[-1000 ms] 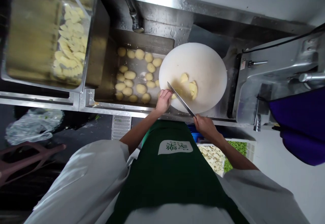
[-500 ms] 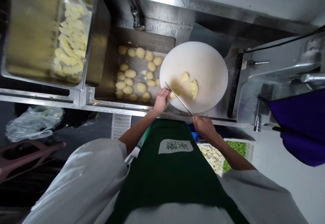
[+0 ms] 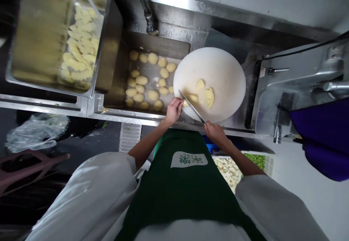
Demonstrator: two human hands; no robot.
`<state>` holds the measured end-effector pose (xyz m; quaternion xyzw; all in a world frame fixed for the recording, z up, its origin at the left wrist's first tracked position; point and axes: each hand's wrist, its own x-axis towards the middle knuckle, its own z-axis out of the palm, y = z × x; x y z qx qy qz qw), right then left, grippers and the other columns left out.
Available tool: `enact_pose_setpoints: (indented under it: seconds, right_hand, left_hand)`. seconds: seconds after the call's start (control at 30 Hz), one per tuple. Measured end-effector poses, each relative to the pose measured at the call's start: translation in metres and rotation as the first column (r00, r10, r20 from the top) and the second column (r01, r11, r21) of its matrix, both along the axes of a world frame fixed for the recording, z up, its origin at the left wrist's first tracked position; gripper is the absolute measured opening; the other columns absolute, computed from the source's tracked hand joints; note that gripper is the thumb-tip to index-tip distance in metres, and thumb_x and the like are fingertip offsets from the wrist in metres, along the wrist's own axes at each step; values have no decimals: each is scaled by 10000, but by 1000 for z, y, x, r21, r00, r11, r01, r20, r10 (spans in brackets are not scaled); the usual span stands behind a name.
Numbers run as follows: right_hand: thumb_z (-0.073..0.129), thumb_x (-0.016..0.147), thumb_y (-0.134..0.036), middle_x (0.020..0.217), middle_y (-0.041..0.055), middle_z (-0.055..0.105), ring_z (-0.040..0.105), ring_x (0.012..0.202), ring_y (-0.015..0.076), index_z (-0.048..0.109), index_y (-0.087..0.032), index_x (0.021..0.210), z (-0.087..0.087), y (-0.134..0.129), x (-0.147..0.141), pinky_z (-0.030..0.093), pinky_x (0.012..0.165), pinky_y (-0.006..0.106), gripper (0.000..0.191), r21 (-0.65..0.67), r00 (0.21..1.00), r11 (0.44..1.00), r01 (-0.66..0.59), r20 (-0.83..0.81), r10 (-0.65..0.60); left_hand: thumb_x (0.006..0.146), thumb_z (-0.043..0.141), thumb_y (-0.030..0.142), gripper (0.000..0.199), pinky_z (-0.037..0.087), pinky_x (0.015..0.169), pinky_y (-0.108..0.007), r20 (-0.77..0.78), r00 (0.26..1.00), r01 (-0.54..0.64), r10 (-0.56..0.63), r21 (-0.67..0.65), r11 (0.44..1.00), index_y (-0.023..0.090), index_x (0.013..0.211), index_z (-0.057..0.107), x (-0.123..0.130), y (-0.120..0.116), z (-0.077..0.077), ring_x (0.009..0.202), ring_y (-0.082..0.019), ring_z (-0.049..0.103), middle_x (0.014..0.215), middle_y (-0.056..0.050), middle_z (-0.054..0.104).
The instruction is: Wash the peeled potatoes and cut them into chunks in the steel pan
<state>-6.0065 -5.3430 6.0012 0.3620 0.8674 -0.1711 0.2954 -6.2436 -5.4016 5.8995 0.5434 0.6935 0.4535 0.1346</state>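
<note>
My right hand [image 3: 214, 131] is closed round the handle of a knife [image 3: 193, 108], whose blade slants up and left over the near left part of a round white cutting board [image 3: 226, 70]. With its fingers bent, my left hand [image 3: 173, 110] holds a piece of peeled potato [image 3: 185, 103] at the board's edge, just left of the blade. Right of the blade lies a cut potato piece [image 3: 193, 98]. Farther in on the board are another potato piece [image 3: 200, 84] and a small group of potato slices [image 3: 209, 97].
Several whole peeled potatoes [image 3: 153, 95] lie in the sink [image 3: 114, 95] left of the board, below a faucet [image 3: 151, 24]. A deep metal container [image 3: 35, 44] at far left holds potato slices [image 3: 81, 48]. Purple cloth [image 3: 321, 135] hangs at right.
A potato piece now shows separately on the right of the blade. My right hand and the knife have shifted slightly left. The whole view has moved a little.
</note>
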Motion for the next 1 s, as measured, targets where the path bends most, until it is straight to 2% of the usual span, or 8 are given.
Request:
enact_pose_setpoints:
  seconds: [0.13,0.37,0.43,0.6,0.83,1.0]
  right_hand:
    - [256,1071,-333,893,142,748,716,828,242,586,-144,1083,-5,5,3,352,653,282,380,29,1000,1000,6,-11,-5]
    - [237,1069,-329,884,147,746,715,819,253,595,-135,1086,20,-1,15,372,665,290,407,56,1000,998,3,-5,-3]
    - [230,1069,-332,887,147,745,714,819,251,595,-133,1089,21,-4,13,381,672,290,416,50,1000,999,8,-9,-7]
    - [243,1070,-324,891,141,745,713,807,241,580,-130,1116,10,-5,3,382,664,284,391,9,999,1000,27,28,-27]
    - [247,1065,-318,899,138,748,713,823,248,595,-138,1090,19,-6,11,380,670,290,392,9,1000,1000,18,-14,-18]
    - [245,1067,-330,879,148,744,714,809,248,583,-122,1112,-3,-5,2,368,642,284,399,-9,1000,1000,26,12,-26]
  left_hand:
    - [1033,455,350,257,512,876,-342,35,999,-35,34,13,999,181,929,618,7,3,-4,944,-193,616,962,-86,657]
    - [1041,395,288,266,503,896,-373,-26,999,43,-43,-21,999,185,946,621,9,11,-1,952,-210,600,958,-97,645]
    - [1038,394,273,256,500,897,-376,-30,998,48,-49,-21,999,189,943,615,8,11,0,946,-211,592,959,-93,641]
    - [1033,397,270,239,493,902,-376,-2,999,51,-51,-42,998,191,949,606,9,10,-1,964,-215,582,971,-95,634]
    - [1038,391,288,257,491,892,-363,-12,1000,22,-22,-34,999,195,908,592,10,10,-2,929,-208,582,940,-88,637]
    - [1022,465,373,240,516,883,-356,43,999,-12,13,-30,999,187,979,610,10,4,-2,926,-200,602,981,-90,649]
